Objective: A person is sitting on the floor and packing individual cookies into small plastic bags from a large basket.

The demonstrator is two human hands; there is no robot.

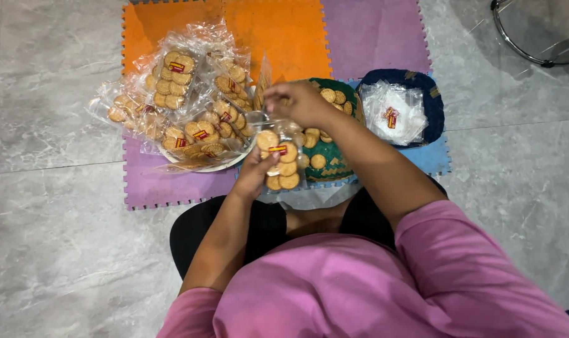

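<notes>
Already many filled packets (178, 100) lie at the mat's (278, 31) left edge; both hands (253, 172) (300, 103) grip one cookie bag (281, 156), loose cookies (319, 141) remaining.

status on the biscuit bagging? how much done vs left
Done: a pile of filled bags lies on the white plate. In hand: the left hand holds a partly filled clear bag from below while the right hand works at its top. Left: loose biscuits remain in the green basket, and empty bags wait in the blue basket.
</notes>
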